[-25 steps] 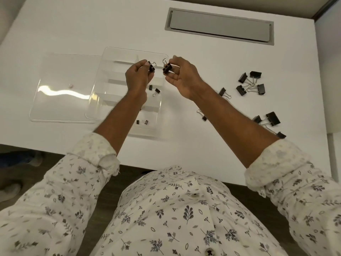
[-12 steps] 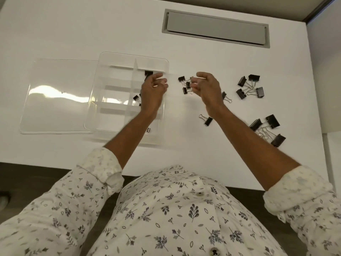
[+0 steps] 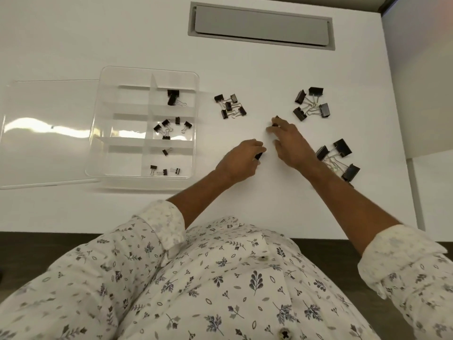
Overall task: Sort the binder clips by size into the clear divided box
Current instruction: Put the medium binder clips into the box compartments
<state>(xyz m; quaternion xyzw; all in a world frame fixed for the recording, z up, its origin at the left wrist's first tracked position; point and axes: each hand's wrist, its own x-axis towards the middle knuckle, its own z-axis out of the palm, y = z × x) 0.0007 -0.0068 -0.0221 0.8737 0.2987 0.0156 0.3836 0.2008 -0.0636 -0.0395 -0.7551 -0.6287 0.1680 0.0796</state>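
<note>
The clear divided box (image 3: 122,77) lies at the left of the white table, with black binder clips in its right-hand compartments: two medium ones (image 3: 173,97) at the top, several small ones (image 3: 169,127) below, tiny ones (image 3: 165,171) at the bottom. My left hand (image 3: 241,159) rests on the table right of the box, its fingers closed on a small black clip (image 3: 258,156). My right hand (image 3: 286,141) lies beside it, fingertips pinching another small clip (image 3: 275,121). Loose piles remain: small clips (image 3: 230,106), medium clips (image 3: 311,103), large clips (image 3: 339,158).
The box's clear lid (image 3: 46,133) lies flat to the left of the box. A grey cable hatch (image 3: 261,27) is set into the table at the back. The table's front edge runs just ahead of my body.
Both hands have left the box and come down to the table right of it. A cluster of small clips now lies beside the box, and each hand has closed on a single small clip.
</note>
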